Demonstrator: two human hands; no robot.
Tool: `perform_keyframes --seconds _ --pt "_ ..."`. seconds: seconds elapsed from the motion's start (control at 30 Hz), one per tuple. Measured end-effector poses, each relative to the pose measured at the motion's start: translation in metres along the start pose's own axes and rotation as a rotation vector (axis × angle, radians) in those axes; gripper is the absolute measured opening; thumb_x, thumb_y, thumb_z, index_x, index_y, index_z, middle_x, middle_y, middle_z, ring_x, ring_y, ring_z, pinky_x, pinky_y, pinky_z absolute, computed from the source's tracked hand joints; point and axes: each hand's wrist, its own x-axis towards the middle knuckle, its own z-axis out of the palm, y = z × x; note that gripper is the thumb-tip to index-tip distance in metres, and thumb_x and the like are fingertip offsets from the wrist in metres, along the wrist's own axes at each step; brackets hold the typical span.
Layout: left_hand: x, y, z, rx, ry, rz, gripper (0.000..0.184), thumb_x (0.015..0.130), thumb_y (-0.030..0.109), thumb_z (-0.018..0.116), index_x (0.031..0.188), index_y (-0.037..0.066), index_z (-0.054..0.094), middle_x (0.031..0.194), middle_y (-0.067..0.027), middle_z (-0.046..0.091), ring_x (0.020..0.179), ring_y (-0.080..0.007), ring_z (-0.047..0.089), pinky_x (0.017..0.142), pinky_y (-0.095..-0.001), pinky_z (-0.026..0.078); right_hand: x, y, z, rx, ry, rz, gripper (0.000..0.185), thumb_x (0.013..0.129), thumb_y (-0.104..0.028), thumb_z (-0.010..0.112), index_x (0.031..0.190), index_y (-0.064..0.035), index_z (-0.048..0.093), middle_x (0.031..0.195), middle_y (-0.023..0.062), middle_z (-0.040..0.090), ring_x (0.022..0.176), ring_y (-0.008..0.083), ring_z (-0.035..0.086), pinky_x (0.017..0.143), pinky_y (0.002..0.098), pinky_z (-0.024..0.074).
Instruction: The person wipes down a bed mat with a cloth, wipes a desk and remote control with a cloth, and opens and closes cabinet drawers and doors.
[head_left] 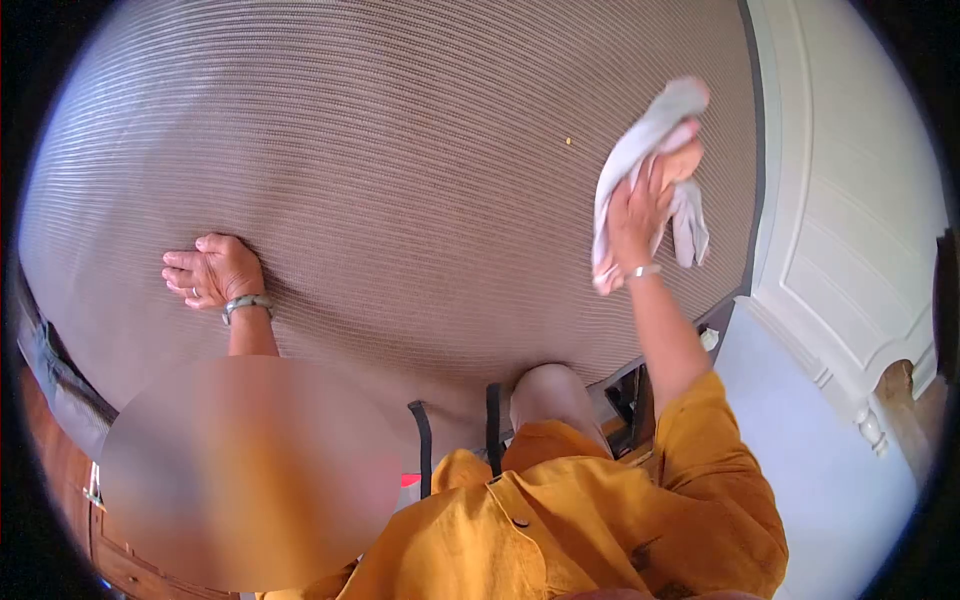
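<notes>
A brown ribbed mat (420,150) fills most of the view. Against its left part my left hand (213,273) leans with its fingers stretched out sideways, and nothing is in it. A ring and a bracelet show on that side. Toward the mat's right edge, my right hand (642,215) has hold of a crumpled white and pinkish cloth (640,140), pressed down on the mat. Some of the cloth sticks out past the fingers, slightly smeared by motion. Left of the cloth lies a tiny yellow speck (568,141).
A white carved panel (850,200) stands along the right, beyond the mat's dark edge. My knee (555,395) rests at the mat's near side, beside two black straps (493,425). Wooden floor (60,440) shows at lower left, where a blurred patch hides part of the scene.
</notes>
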Motion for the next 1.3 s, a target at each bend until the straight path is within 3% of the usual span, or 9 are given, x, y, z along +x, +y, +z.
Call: perform_keyframes --seconds 0.27,0.57,0.77,0.87,0.93,1.0,1.07,1.13,1.3 --pt "-0.004 0.006 -0.012 -0.048 -0.032 0.010 0.069 0.091 0.038 0.029 0.142 -0.006 0.021 0.147 -0.0277 0.018 0.140 -0.0387 0.013 0.109 -0.0548 0.012 0.050 -0.016 0.026 0.028 0.092 0.223 0.062 0.085 -0.042 0.038 0.142 -0.0176 0.033 0.152 0.0129 0.018 0.128 0.0518 0.016 0.105 0.0592 0.0114" --pt "-0.004 0.012 -0.018 -0.050 -0.038 -0.001 0.069 0.091 0.040 0.030 0.142 -0.006 0.021 0.147 -0.0283 0.019 0.139 -0.0392 0.014 0.109 -0.0551 0.012 0.052 -0.018 0.028 -0.030 0.173 0.215 0.059 0.084 -0.038 0.043 0.139 -0.0169 0.036 0.149 0.0109 0.023 0.125 0.0467 0.022 0.101 0.0574 0.0182" --pt "-0.001 0.014 -0.014 0.077 0.026 0.017 0.059 0.089 0.033 0.041 0.142 0.007 0.031 0.146 -0.0243 0.026 0.136 -0.0385 0.025 0.107 -0.0531 0.021 0.052 -0.018 0.024 0.024 0.190 0.197 0.057 0.085 -0.037 0.043 0.138 -0.0164 0.037 0.147 0.0109 0.025 0.125 0.0475 0.023 0.100 0.0585 0.0190" --pt "-0.013 0.026 -0.030 0.030 0.078 0.553 0.051 0.085 0.020 0.053 0.134 0.010 0.043 0.136 -0.0188 0.042 0.123 -0.0341 0.042 0.100 -0.0477 0.034 0.049 -0.017 0.024 0.035 0.219 0.170 0.057 0.085 -0.036 0.043 0.138 -0.0155 0.037 0.146 0.0121 0.026 0.124 0.0481 0.023 0.099 0.0595 0.0191" --pt "-0.078 0.086 -0.061 -0.228 -0.097 0.815 0.047 0.078 0.008 0.062 0.124 0.010 0.051 0.118 -0.0129 0.055 0.107 -0.0282 0.051 0.090 -0.0412 0.043 0.049 -0.016 0.025 0.024 0.238 0.145 0.056 0.085 -0.035 0.043 0.137 -0.0149 0.038 0.146 0.0130 0.027 0.124 0.0484 0.024 0.099 0.0601 0.0189" --pt "-0.142 0.131 -0.060 -0.478 -0.092 1.186 0.039 0.081 0.016 0.067 0.118 0.010 0.056 0.108 -0.0070 0.059 0.103 -0.0240 0.053 0.088 -0.0389 0.046 0.047 -0.018 0.022 0.063 0.237 0.152 0.056 0.084 -0.035 0.044 0.136 -0.0145 0.039 0.144 0.0139 0.028 0.123 0.0475 0.025 0.098 0.0601 0.0196" --pt "-0.204 0.181 -0.073 -0.663 -0.225 1.248 0.035 0.079 0.019 0.070 0.111 0.008 0.060 0.101 -0.0094 0.060 0.095 -0.0257 0.055 0.081 -0.0371 0.048 0.048 -0.019 0.018 0.097 0.231 0.154 0.056 0.084 -0.035 0.044 0.135 -0.0147 0.039 0.143 0.0136 0.029 0.123 0.0468 0.025 0.097 0.0595 0.0204" --pt "-0.239 0.215 -0.068 -0.667 -0.370 1.105 0.036 0.078 0.022 0.071 0.110 0.009 0.061 0.099 -0.0104 0.060 0.094 -0.0259 0.055 0.081 -0.0385 0.046 0.050 -0.021 0.019 0.053 0.227 0.179 0.056 0.083 -0.035 0.045 0.135 -0.0150 0.040 0.142 0.0132 0.030 0.123 0.0460 0.025 0.097 0.0588 0.0213" --pt "-0.263 0.232 -0.036 -0.664 -0.300 0.982 0.027 0.076 0.023 0.072 0.101 0.013 0.067 0.097 -0.0055 0.061 0.093 -0.0248 0.055 0.086 -0.0391 0.041 0.049 -0.019 0.019 0.077 0.253 0.168 0.057 0.082 -0.036 0.045 0.135 -0.0156 0.040 0.141 0.0126 0.030 0.121 0.0457 0.026 0.096 0.0585 0.0212"
